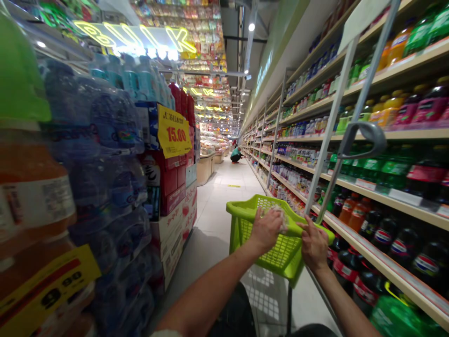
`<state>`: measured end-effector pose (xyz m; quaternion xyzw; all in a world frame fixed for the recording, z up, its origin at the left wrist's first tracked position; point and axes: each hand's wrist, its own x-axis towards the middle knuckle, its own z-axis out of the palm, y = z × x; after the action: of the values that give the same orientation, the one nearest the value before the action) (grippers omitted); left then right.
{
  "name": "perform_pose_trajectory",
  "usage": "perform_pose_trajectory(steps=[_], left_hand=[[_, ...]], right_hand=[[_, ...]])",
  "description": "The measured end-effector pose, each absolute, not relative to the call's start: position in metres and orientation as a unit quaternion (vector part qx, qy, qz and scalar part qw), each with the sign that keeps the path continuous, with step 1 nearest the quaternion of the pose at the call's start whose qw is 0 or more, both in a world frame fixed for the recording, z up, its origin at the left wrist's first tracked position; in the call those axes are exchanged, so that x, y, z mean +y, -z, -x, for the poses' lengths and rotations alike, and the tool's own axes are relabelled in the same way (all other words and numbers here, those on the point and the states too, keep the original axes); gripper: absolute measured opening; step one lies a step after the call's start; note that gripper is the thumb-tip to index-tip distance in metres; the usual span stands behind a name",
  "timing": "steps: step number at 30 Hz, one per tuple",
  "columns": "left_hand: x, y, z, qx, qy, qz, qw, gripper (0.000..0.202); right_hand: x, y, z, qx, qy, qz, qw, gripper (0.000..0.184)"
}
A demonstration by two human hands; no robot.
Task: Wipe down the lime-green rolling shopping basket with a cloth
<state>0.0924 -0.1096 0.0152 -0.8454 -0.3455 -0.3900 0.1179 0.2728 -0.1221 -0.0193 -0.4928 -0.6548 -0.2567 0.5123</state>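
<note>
A bright green plastic shopping basket (242,229) with perforated sides stands in the aisle in front of me. My left hand (264,229) lies over its near rim, fingers curled beside a crumpled, pale, see-through wad (280,217) that looks like thin plastic. Whether the fingers pinch the wad or only the rim is hard to tell. At the basket's right end, my right hand (314,245) is closed around the green rim, its index finger reaching inward. Just behind this hand, a pair of slanted grey metal poles (328,140) rises, with a grey loop-shaped grip (366,140).
Shelves of drink bottles (396,168) line the right side closely. Stacked bottle packs (115,173) and cartons (171,229) with yellow price signs crowd the left. Down the tiled aisle (224,187), a person (236,154) crouches by the shelves.
</note>
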Motion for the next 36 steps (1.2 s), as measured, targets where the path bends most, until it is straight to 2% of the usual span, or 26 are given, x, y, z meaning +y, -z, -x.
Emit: perform_pose_trajectory(steps=[3,8,15,21,28,34,36], left_hand=[[-0.113,-0.008,-0.081,-0.327,0.392,0.848,0.142,0.022],[-0.107,-0.011,-0.057,-0.449,0.457,0.760,0.106,0.022],[-0.110,-0.014,-0.104,-0.344,0.413,0.832,0.133,0.024],[-0.098,-0.025,-0.066,-0.456,0.417,0.781,0.099,0.027],[-0.112,-0.023,-0.113,-0.328,0.372,0.862,0.101,0.027],[-0.100,-0.036,-0.066,-0.489,0.389,0.778,0.060,0.027],[-0.105,-0.037,-0.075,-0.483,0.388,0.782,0.064,0.026]], right_hand=[[-0.123,0.019,-0.279,-0.656,0.249,0.497,0.510,0.045],[-0.124,0.018,-0.279,-0.655,0.246,0.502,0.509,0.045],[-0.124,0.015,-0.274,-0.664,0.239,0.496,0.506,0.045],[-0.125,0.012,-0.271,-0.670,0.215,0.492,0.513,0.045],[-0.126,0.010,-0.268,-0.682,0.215,0.488,0.500,0.047],[-0.128,0.009,-0.269,-0.681,0.195,0.497,0.501,0.049],[-0.128,0.009,-0.267,-0.677,0.187,0.503,0.503,0.049]])
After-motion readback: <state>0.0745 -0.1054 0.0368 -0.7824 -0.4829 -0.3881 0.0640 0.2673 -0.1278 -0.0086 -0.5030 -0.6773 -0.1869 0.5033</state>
